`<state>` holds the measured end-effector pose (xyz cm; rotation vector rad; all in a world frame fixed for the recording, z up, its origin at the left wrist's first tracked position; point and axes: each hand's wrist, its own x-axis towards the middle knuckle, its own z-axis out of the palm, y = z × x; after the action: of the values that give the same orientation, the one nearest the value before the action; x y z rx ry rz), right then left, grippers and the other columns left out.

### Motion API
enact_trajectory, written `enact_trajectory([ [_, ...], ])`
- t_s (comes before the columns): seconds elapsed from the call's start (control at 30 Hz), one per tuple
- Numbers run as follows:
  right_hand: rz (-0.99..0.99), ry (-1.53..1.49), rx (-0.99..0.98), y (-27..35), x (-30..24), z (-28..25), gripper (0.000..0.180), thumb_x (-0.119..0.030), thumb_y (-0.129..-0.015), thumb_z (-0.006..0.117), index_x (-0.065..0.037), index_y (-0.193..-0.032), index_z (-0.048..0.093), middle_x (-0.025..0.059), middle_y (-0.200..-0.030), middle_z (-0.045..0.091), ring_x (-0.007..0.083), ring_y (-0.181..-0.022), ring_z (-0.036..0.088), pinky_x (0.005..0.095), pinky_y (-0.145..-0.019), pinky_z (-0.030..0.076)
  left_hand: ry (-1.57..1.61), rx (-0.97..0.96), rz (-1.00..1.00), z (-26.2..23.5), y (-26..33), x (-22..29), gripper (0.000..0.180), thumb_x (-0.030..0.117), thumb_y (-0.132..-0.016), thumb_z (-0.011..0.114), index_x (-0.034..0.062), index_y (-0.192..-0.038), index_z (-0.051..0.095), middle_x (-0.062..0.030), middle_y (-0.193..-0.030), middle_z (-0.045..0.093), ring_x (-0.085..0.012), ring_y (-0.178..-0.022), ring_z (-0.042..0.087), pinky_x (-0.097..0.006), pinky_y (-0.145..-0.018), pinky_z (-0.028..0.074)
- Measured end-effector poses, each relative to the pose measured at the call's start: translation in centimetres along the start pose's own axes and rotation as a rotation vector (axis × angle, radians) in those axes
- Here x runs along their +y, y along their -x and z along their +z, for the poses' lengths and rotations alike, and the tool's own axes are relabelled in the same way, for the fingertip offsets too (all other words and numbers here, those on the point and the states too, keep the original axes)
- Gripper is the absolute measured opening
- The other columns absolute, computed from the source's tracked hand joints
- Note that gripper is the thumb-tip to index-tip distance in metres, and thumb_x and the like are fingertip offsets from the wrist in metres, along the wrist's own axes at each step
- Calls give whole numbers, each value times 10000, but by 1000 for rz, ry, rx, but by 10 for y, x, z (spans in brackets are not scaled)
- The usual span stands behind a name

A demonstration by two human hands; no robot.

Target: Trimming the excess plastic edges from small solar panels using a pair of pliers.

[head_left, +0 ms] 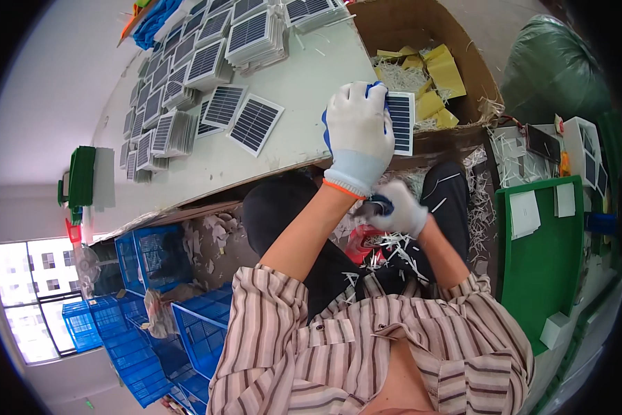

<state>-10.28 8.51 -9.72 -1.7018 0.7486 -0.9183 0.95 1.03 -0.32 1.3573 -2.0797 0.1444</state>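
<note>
Pale worktable [304, 90]; knit-gloved left hand [358, 135] grips flat gridded solar panel [401, 123].

The left hand [356, 135] covers part of the small solar panel [401, 123]; the right hand [397, 209] hides its dark object (kind unclear).

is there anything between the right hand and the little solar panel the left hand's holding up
Nothing solid that shows. The left hand grips the small solar panel at the table edge; the right hand, closed on a small dark tool, sits just below it, by the left wrist. Only open air lies between them.
</note>
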Motion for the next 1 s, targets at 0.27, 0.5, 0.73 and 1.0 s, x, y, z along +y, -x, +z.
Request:
enact_trajectory([
  [0.27, 32, 290, 901, -50, 38, 10, 276, -140, -893, 576, -29, -1135, 508, 71, -935, 650, 193, -789, 640, 335, -745, 514, -83, -27, -38, -3, 1, 5, 388, 134, -748, 607, 53, -1127, 595, -135, -1003, 554, -326, -969, 498, -432, -824, 405],
  [0.5, 386, -1313, 678, -100, 28, -26, 437, -419, -963, 341, -72, -1144, 534, 100, -1037, 624, 225, -907, 629, 337, -879, 500, 26, -84, 57, -9, 0, 1, 407, 144, -720, 638, 51, -1114, 595, -141, -1053, 548, -337, -999, 491, -422, -873, 392],
  [0.73, 36, -348, 428, -38, 38, -38, 149, -110, -797, 650, -15, -907, 617, 6, -770, 630, 70, -669, 571, 228, -617, 478, -46, -60, -8, -16, 2, 0, 335, 88, -718, 629, 58, -1050, 595, -137, -1046, 561, -337, -989, 508, -433, -858, 412],
  [1.0, 115, -208, 105, -1, 13, -7, 123, -57, -751, 682, -11, -844, 615, 26, -695, 630, 116, -682, 621, 263, -626, 510, 5, 5, -30, -1, 0, 4, 283, 33, -717, 593, 69, -997, 619, -121, -974, 574, -330, -921, 519, -417, -813, 415],
])
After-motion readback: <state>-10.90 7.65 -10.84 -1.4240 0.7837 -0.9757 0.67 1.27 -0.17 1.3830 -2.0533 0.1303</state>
